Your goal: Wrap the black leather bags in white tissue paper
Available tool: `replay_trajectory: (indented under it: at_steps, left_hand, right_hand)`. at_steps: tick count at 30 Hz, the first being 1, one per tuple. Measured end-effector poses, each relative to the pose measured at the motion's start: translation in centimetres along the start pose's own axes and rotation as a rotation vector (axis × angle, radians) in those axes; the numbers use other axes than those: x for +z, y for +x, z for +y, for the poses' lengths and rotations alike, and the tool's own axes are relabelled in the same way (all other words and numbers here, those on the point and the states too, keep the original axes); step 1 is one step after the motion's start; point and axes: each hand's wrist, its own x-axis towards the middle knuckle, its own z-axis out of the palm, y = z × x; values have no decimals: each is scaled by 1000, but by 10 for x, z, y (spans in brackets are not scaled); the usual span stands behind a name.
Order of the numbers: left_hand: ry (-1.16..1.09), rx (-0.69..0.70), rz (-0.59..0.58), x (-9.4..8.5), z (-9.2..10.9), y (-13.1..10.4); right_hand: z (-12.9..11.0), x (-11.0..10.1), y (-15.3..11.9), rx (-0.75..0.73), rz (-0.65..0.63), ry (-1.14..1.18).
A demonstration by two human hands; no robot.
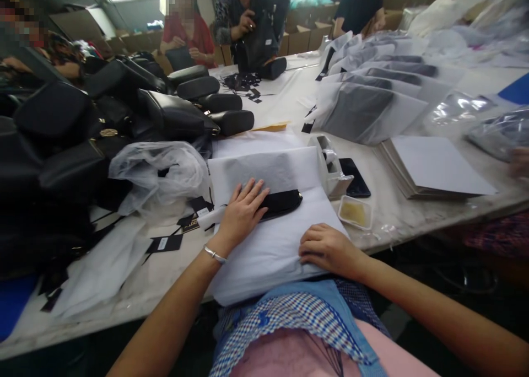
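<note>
A small black bag point(283, 202) lies on a stack of white tissue paper point(264, 256), its upper part covered by a folded-over sheet point(264, 167). My left hand point(243, 210) rests flat on the bag and the fold, fingers stretched out and slightly apart. At the right edge of the stack, my right hand point(326, 250) has its fingers curled on the paper, seemingly gripping a sheet; the thumb is hidden. Just left of my left hand are a small white paper roll point(210, 218) and black hang tags point(165, 243).
Black bags point(177, 112) pile up on the left beside a crumpled plastic bag point(161, 167). To the right stand a tape dispenser point(330, 167), phone point(357, 177), small dish point(354, 212) and cardboard stack point(438, 165). Wrapped bags point(359, 109) line the back; co-workers point(190, 35) work opposite.
</note>
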Motion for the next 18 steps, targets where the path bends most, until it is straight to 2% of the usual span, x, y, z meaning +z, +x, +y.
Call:
replay_trajectory:
  at_steps: [5, 9, 13, 18]
  left_hand:
    - [-45, -22, -16, -6, 0, 2]
    - [-144, -66, -64, -21, -2, 9]
    - [-236, -130, -187, -49, -9, 22]
    - [-345, -63, -386, -90, -22, 45]
  right_hand:
    - [-1, -9, 8, 25, -45, 62]
    - [-3, -32, 26, 133, 1, 162]
    - [4, -63, 58, 211, 120, 172]
    - [32, -85, 102, 219, 213, 93]
